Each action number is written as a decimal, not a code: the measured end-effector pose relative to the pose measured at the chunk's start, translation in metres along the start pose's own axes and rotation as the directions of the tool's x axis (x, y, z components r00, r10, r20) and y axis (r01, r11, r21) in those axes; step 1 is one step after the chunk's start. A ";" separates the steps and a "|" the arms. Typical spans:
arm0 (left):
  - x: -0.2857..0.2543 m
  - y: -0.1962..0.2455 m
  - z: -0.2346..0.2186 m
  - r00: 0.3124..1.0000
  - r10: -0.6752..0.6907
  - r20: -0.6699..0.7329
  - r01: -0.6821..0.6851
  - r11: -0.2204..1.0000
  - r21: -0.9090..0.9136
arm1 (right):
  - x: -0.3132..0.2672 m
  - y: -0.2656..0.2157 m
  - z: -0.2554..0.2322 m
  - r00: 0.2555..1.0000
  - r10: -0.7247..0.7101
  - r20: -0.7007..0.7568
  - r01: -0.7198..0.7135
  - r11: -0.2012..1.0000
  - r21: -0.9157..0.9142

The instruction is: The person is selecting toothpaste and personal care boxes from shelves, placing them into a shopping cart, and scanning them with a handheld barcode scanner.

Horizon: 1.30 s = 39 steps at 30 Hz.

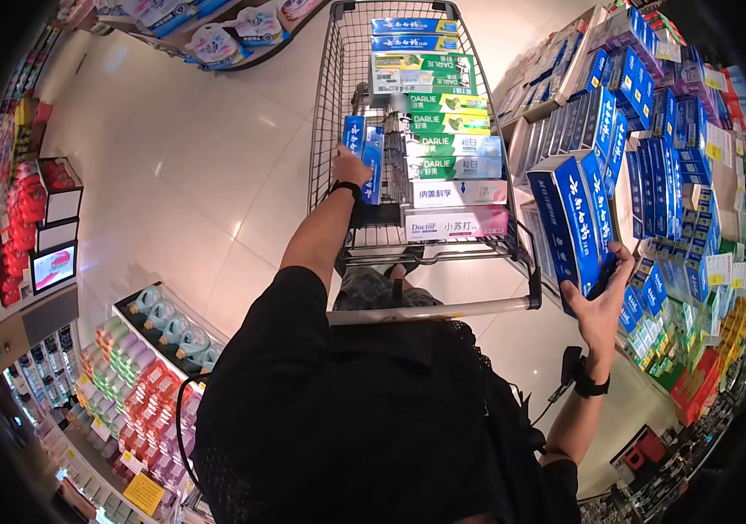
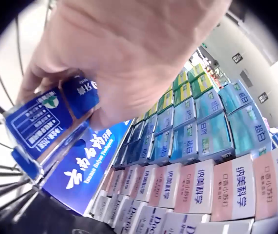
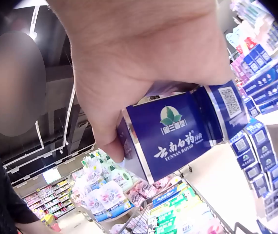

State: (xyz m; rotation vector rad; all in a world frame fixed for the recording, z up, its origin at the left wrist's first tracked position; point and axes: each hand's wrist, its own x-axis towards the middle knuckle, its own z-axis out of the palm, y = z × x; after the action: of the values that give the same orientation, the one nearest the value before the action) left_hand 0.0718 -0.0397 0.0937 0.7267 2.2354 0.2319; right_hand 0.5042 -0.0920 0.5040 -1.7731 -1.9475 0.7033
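Observation:
In the head view my left hand [image 1: 351, 168] is inside the cart at its left side, gripping a blue toothpaste box [image 1: 354, 135] beside another blue box [image 1: 373, 166]. The left wrist view shows the fingers of my left hand [image 2: 114, 58] curled over the gripped box [image 2: 43, 119], above a blue box lying flat [image 2: 87, 165]. At the right, over the shelf edge, my right hand [image 1: 601, 306] holds large blue boxes [image 1: 569, 227] side by side. Seen from the right wrist, thumb and fingers of my right hand [image 3: 144, 63] clasp the blue boxes [image 3: 168, 136] from both sides.
The wire cart [image 1: 325, 96] holds rows of green, white and pink boxes [image 1: 456, 192]. Stacked blue boxes [image 1: 656, 175] fill the display on the right. Another display [image 1: 141, 375] stands at the lower left, and pale floor [image 1: 207, 148] lies left of the cart.

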 end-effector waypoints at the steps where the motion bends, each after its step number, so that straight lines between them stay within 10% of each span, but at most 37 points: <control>1: 0.023 -0.017 0.013 0.996 0.016 0.093 -0.017 1.000 0.020 | -0.002 -0.001 0.002 1.000 0.000 -0.003 0.000 1.000 -0.009; 5: 0.035 -0.030 0.033 0.994 0.009 0.112 -0.021 0.994 0.112 | -0.009 -0.004 0.013 1.000 0.018 0.003 -0.018 1.000 -0.010; 8: 0.048 -0.020 0.043 0.948 0.319 0.017 -0.315 0.925 0.213 | -0.005 -0.019 0.028 0.996 0.092 0.012 -0.092 0.995 0.047; 10: -0.028 0.035 -0.033 0.934 0.350 0.065 -0.355 0.930 0.091 | 0.003 -0.018 0.044 0.995 0.099 0.024 -0.099 0.995 -0.005; 12: -0.095 0.074 -0.098 0.834 0.526 0.163 -0.546 0.829 0.119 | 0.019 -0.029 0.063 0.998 0.029 0.058 -0.029 1.000 -0.013; 14: -0.147 0.086 -0.113 0.594 0.787 0.164 -0.658 0.593 -0.465 | 0.033 -0.028 0.092 0.998 -0.043 0.052 0.049 0.992 -0.118; 16: -0.213 0.110 -0.129 0.549 0.668 0.502 0.000 0.601 -0.799 | 0.045 -0.038 0.111 0.997 -0.049 0.052 0.055 0.993 -0.107; 18: -0.236 0.129 -0.091 0.337 0.759 0.558 0.363 0.442 -0.820 | 0.047 -0.037 0.123 0.990 -0.135 -0.046 0.123 0.971 -0.205; 21: -0.243 0.136 -0.084 0.599 0.697 0.394 0.315 0.247 -0.916 | 0.054 -0.051 0.146 0.989 -0.138 0.057 0.148 0.966 -0.210; 30: -0.243 0.077 -0.127 0.548 0.716 0.431 0.306 0.308 -0.901 | 0.049 -0.042 0.166 0.935 -0.144 0.325 0.080 0.976 0.202; 33: -0.235 0.068 -0.129 0.554 0.713 0.431 0.307 0.306 -0.901 | 0.047 -0.022 0.180 0.931 -0.124 0.343 -0.108 0.805 0.584; 35: -0.228 0.069 -0.135 0.727 0.577 0.373 0.171 0.374 -0.911 | 0.036 -0.021 0.149 0.911 0.005 0.412 -0.257 0.788 0.560; 39: -0.147 0.058 -0.112 0.863 0.420 0.283 0.028 0.518 -0.855 | 0.022 0.036 0.100 0.957 0.009 0.289 -0.165 0.838 0.520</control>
State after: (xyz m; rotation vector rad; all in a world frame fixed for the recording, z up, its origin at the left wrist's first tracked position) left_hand 0.0969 -0.0691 0.2834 0.4113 1.2924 1.0706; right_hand 0.4697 -0.0768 0.4026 -1.4662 -1.5977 1.4409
